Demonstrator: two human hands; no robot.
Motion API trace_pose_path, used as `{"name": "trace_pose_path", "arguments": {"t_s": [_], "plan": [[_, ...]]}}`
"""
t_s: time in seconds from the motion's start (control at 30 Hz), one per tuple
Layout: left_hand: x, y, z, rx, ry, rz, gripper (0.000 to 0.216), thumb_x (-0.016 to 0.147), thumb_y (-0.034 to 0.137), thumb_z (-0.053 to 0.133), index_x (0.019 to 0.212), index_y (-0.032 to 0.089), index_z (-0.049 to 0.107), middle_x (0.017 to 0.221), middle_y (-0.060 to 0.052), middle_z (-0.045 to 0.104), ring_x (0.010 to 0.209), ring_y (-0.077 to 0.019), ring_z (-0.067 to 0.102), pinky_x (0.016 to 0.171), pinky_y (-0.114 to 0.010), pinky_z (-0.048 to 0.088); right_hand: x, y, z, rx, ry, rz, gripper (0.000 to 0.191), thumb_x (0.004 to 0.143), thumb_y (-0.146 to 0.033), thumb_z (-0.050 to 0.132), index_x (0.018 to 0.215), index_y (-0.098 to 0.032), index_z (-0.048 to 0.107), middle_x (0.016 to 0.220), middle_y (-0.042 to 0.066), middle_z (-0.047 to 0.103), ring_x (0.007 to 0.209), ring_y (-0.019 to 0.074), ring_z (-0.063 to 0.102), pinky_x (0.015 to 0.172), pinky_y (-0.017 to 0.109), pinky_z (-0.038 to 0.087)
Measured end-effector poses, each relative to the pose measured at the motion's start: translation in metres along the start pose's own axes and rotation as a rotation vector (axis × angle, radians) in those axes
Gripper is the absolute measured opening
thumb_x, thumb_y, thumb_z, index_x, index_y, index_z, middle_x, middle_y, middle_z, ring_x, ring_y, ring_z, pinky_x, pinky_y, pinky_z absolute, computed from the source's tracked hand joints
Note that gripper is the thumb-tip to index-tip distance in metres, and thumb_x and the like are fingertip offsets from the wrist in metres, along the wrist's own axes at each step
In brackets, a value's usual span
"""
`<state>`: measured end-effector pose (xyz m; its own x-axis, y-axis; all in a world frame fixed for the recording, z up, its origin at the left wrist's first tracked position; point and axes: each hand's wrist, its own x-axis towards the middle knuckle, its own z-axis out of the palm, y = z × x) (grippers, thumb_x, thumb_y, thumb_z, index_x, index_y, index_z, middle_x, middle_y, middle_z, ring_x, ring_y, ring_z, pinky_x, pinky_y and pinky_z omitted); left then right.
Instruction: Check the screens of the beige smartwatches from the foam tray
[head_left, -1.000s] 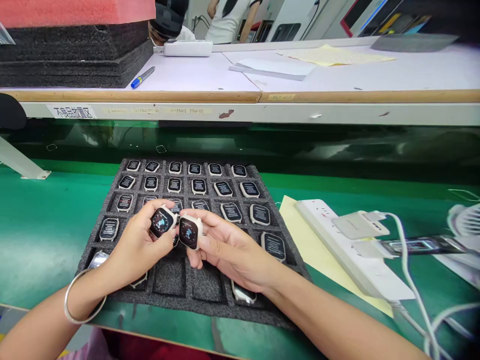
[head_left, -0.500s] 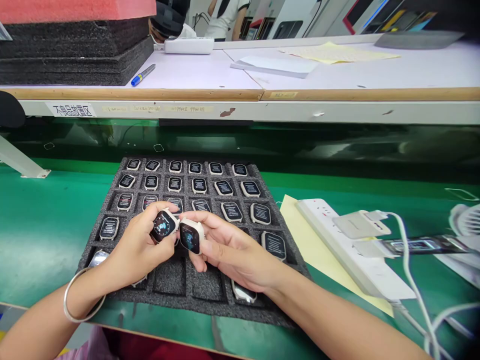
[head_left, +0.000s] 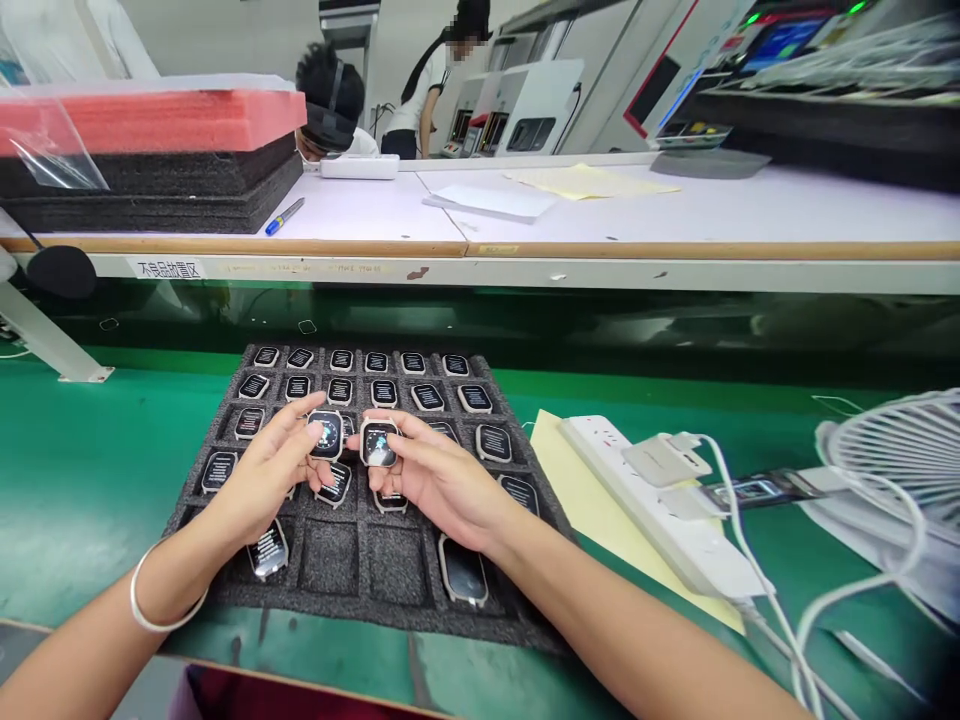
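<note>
A green-topped counter (head_left: 90, 470) is stretching across the room under a long white shelf (head_left: 675, 215) that is carrying a stack of black and pink foam sheets (head_left: 150, 160), some pale papers and a blue pen (head_left: 285, 216). On the counter a black foam tray with square pockets (head_left: 352, 590) is lying flat, most of its pockets filled with small square beige-cased watch bodies, dark screens up. To its right a white power strip (head_left: 660, 510) is resting on a yellow sheet, with a white wire-guard fan (head_left: 900, 450) beyond it. Above the tray's middle, the person's left hand (head_left: 255, 480), a silver bangle on its wrist, is pinching a lit watch body (head_left: 327, 435) between thumb and fingertips. The right hand (head_left: 442, 485) is gripping a second lit watch body (head_left: 379, 443) just beside the first, the two cases near but apart.
</note>
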<state>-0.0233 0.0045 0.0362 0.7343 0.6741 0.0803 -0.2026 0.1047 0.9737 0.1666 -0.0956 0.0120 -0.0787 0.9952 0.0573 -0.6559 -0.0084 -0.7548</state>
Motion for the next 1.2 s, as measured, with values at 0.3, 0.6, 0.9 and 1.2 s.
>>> {"name": "trace_pose_path", "arguments": {"t_s": [0.3,0.6,0.9,1.2], "plan": [[-0.006,-0.006,0.017,-0.06,0.021,0.125,0.04,0.102,0.029,0.068,0.13,0.007,0.051,0.106,-0.015,0.061,0.078,-0.0293,0.063,0.07,-0.032,0.055,-0.002,0.004,0.004,-0.106,-0.018,-0.108,0.052,0.093,-0.023,0.074,0.13,-0.006,0.041,0.112,0.015,0.051,0.082,0.0224,0.057,0.073,0.025,0.047],[-0.007,-0.009,0.017,0.004,0.036,0.134,0.035,0.093,0.023,0.072,0.12,0.01,0.055,0.109,-0.012,0.061,0.071,-0.0261,0.064,0.066,-0.029,0.057,-0.002,0.005,0.003,-0.151,-0.009,-0.079,0.053,0.089,-0.023,0.072,0.129,-0.006,0.041,0.104,0.013,0.054,0.08,0.0225,0.058,0.072,0.025,0.048],[-0.005,-0.011,0.018,-0.004,0.041,0.128,0.034,0.092,0.024,0.075,0.118,0.01,0.057,0.115,-0.014,0.059,0.071,-0.0269,0.065,0.066,-0.03,0.059,-0.001,0.006,0.002,-0.133,-0.02,-0.098,0.048,0.099,-0.025,0.075,0.129,-0.005,0.043,0.098,0.01,0.054,0.076,0.0198,0.057,0.071,0.022,0.05],[-0.007,-0.01,0.019,0.005,0.03,0.148,0.029,0.094,0.021,0.073,0.118,0.011,0.059,0.114,-0.013,0.06,0.07,-0.027,0.066,0.067,-0.029,0.059,-0.002,0.005,0.003,-0.202,0.014,-0.085,0.051,0.093,-0.027,0.076,0.128,-0.006,0.044,0.097,0.01,0.053,0.076,0.0209,0.056,0.07,0.023,0.046]]}}
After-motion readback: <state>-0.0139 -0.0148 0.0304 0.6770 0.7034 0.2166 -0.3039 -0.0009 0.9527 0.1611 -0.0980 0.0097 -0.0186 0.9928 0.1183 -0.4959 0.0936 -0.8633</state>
